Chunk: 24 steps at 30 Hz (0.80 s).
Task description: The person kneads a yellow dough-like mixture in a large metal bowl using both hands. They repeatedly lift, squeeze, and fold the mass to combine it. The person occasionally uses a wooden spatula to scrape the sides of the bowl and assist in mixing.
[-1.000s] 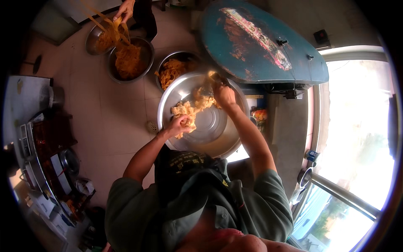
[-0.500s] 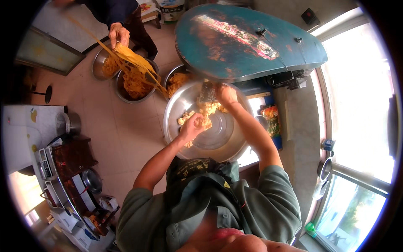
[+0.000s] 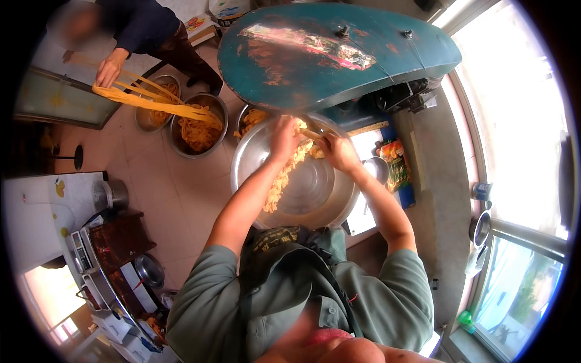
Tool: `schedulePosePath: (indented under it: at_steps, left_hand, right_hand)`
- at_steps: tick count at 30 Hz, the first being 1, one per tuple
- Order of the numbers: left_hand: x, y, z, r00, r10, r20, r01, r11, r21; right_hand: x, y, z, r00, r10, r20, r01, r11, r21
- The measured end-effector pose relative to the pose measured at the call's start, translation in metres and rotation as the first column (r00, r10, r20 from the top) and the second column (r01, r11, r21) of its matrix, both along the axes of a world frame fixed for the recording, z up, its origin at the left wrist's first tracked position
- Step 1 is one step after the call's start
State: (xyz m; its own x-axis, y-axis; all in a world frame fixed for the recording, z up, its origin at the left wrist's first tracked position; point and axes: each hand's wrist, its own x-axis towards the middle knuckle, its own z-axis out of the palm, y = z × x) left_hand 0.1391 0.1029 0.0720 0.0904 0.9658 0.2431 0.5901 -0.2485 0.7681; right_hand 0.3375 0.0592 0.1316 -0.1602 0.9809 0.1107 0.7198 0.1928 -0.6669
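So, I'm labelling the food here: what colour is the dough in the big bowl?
The dough is pale yellow, best seen in the head view.

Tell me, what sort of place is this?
Probably a small noodle or dough workshop: there's a big teal machine, a wide metal basin holding crumbly dough, and long, noodle-like orange strips.

A food workshop; a worn teal metal machine housing (image 3: 339,69) at the far edge of a wide round steel basin (image 3: 315,187) of lumpy yellow dough (image 3: 281,181); round steel bowls (image 3: 144,121) of orange strips (image 3: 200,132).
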Motion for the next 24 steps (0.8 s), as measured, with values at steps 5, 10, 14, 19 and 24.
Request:
schedulePosePath:
  at_steps: [5,10,14,19,24]
  left_hand:
    - [-0.011,0.006,-0.016,0.995,-0.03,-0.09,0.027,0.999,-0.032]
    - [-0.011,0.006,-0.007,0.899,0.087,0.43,0.105,0.91,-0.401]
    - [-0.019,-0.001,-0.005,0.999,0.029,0.015,-0.025,0.968,-0.249]
    - [-0.024,-0.013,0.0,0.994,0.039,0.1,-0.013,0.97,-0.243]
    - [-0.026,-0.053,0.027,0.96,0.048,0.277,0.026,0.966,-0.256]
  right_hand:
    - [-0.015,0.017,0.014,0.98,0.149,0.129,-0.134,0.983,-0.124]
    - [-0.02,0.042,0.035,0.956,0.185,0.228,-0.125,0.96,-0.252]
    - [-0.03,0.056,0.044,0.937,0.218,0.273,-0.142,0.952,-0.271]
    - [-0.045,0.077,0.042,0.883,0.298,0.364,-0.182,0.93,-0.321]
    - [-0.056,0.103,0.009,0.732,0.406,0.547,-0.3,0.913,-0.276]
